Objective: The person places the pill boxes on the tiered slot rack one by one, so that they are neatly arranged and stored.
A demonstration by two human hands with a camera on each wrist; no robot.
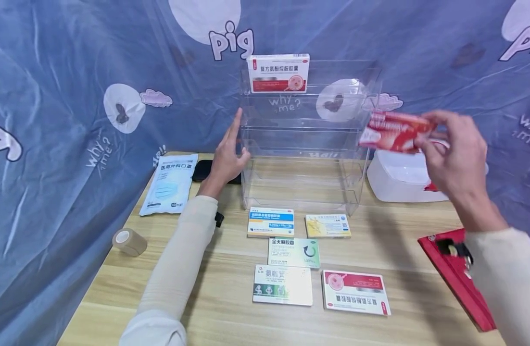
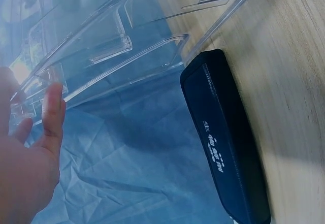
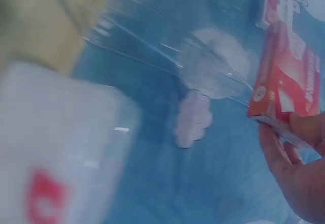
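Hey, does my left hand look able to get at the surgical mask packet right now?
Probably yes. Your left hand rests against the clear display rack and would need to leave it, but the surgical mask packet lies just to that hand's left with nothing on top.

The mask packet (image 1: 167, 185) lies left of the rack (image 1: 299, 191)
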